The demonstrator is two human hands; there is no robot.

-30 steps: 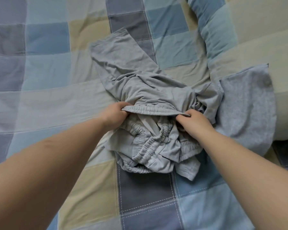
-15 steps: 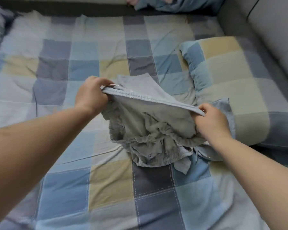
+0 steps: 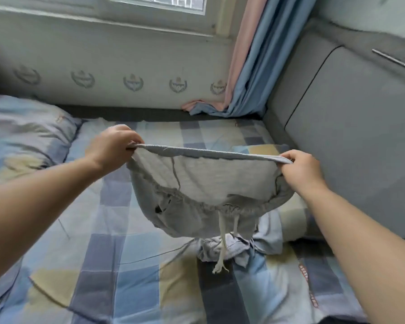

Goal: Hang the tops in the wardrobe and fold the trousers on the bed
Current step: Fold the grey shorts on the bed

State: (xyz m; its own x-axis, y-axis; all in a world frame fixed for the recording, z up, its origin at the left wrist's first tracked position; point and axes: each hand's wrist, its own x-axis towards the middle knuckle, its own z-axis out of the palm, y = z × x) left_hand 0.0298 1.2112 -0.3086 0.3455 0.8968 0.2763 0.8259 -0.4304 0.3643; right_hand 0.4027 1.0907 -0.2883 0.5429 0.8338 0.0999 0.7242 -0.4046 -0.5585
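Head view: checked bed (image 3: pixel 98 288) under window wall, curtain (image 3: pixel 250 66) at far right corner. My left hand (image 3: pixel 112 148) and right hand (image 3: pixel 302 169) each pinch grey trousers (image 3: pixel 204 183) by top hem, stretched between them, lifted above bed middle; drawstring (image 3: pixel 221 244) dangles onto crumpled grey garment (image 3: pixel 220 250) below.

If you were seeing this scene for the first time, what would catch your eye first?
The grey trousers stretched in mid-air at the centre, the left hand and right hand each pinching an end of one edge. Their white drawstring dangles over more crumpled grey clothing on the checked bedspread. A pink and blue curtain hangs behind.
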